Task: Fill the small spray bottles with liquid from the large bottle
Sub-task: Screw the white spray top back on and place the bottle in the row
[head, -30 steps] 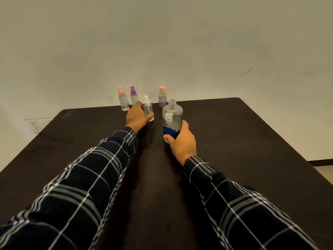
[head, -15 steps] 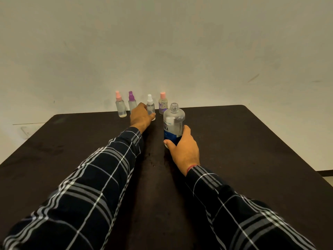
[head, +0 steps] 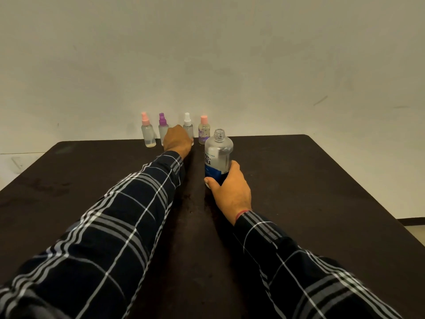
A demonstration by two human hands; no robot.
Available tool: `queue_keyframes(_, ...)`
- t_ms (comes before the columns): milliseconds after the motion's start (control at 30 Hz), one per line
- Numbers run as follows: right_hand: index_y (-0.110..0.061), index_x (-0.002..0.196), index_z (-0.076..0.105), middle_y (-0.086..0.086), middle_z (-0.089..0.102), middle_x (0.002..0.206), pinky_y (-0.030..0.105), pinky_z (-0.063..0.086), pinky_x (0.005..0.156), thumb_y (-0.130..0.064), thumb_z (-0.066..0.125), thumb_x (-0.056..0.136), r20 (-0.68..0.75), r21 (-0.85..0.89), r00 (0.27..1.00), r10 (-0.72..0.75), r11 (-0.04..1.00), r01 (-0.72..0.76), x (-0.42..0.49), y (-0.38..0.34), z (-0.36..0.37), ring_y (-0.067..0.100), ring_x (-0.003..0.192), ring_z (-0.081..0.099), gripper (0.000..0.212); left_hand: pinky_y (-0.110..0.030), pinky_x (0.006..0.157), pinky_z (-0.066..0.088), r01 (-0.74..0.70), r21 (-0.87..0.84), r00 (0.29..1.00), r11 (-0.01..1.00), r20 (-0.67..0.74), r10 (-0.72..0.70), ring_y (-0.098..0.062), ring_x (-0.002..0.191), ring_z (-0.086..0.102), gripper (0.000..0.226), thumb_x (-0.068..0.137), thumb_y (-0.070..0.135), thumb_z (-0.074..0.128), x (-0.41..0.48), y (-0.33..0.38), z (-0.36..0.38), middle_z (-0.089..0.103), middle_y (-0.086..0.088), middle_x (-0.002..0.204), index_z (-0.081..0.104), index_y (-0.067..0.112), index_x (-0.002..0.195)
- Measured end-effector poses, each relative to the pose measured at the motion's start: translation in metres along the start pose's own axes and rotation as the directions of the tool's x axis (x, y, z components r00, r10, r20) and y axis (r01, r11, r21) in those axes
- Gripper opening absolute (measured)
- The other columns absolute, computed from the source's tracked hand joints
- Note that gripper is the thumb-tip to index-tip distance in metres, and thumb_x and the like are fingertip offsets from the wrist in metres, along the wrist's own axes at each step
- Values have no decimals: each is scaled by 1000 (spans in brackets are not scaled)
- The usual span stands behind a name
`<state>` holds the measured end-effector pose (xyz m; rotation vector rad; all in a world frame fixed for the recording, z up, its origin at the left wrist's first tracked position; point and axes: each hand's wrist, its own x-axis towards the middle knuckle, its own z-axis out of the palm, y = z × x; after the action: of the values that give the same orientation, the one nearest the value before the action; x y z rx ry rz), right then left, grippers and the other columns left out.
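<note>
1. Our right hand [head: 231,188] wraps its fingers around the uncapped large bottle [head: 217,155], upright mid-tabletop.
2. Our left hand [head: 178,140] reaches the white-capped spray bottle [head: 188,126] in the far row — its fingers are hidden, so we cannot tell their grip.
3. Likely next: unscrewing a sprayer before pouring.
4. The dark tabletop [head: 310,192] meets a plain pale wall [head: 230,54].

The left hand [head: 177,139] hides the lower white-capped spray bottle [head: 188,125].
</note>
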<state>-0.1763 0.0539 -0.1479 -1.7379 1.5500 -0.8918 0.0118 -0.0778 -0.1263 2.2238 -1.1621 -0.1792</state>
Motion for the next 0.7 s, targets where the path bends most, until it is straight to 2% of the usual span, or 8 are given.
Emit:
queue_keyframes(133,-21,145,35,0,53,141,40,50,99,-40,76,85,-11,-13,1000,-6,1000,6,-3,0,0,24,126,55,75,-46,93,50,-8,-114,987,993,-157,-10,-37,117,59,47,95,23,65,-21,-2,6,56,-16,132,43,6,134)
queue_keyframes(200,-20,141,38,1,55,139,40,50,96,-41,76,85,-17,-30,1000,-11,999,11,-4,-1,0,25,123,57,71,-44,87,52,-142,-107,960,984,-257,111,-36,110,62,39,96,25,63,-31,-1,8,57,-13,126,46,8,126)
queue_keyframes(267,-19,139,40,2,55,137,40,50,93,-42,76,85,-16,-37,1000,-3,999,2,-5,-1,0,26,121,58,69,-40,84,54,-319,-81,916,944,-282,286,-32,103,64,33,96,27,64,-38,3,7,56,-10,123,49,13,122)
queue_keyframes(400,-20,137,41,2,55,137,39,49,92,-41,76,84,-12,-23,1000,9,1000,-9,-4,-2,-1,27,120,58,67,-46,93,55,-521,29,840,853,-158,519,-31,113,61,50,97,22,59,-38,17,0,42,-9,143,42,23,144)
queue_keyframes(467,-20,138,40,2,54,138,39,49,93,-41,77,84,-10,-13,1000,10,1000,-10,-4,-2,-1,26,122,58,68,-47,104,48,-536,46,842,843,-48,538,-32,129,51,62,97,22,59,-35,25,0,31,-8,156,33,23,153)
queue_keyframes(567,-20,140,39,1,54,140,39,49,95,-40,77,84,-1,3,1000,13,1000,-13,-3,-1,0,25,124,57,71,-51,114,36,-524,92,851,847,97,516,-31,147,30,65,100,22,56,-28,31,0,19,-8,165,26,17,157)
queue_keyframes(633,-21,142,38,1,52,141,39,49,96,-40,77,84,3,3,1000,20,1000,-20,-2,0,0,25,126,55,72,-51,115,35,-519,118,854,847,119,506,-30,148,29,63,100,19,56,-25,34,0,20,-8,164,28,14,156)
queue_keyframes(700,-21,143,37,1,51,142,37,48,95,-40,76,85,4,-9,1000,22,1000,-22,-1,0,0,25,126,55,73,-50,112,40,-519,120,855,846,86,512,-32,142,38,63,99,18,57,-25,36,-1,27,-9,161,29,14,156)
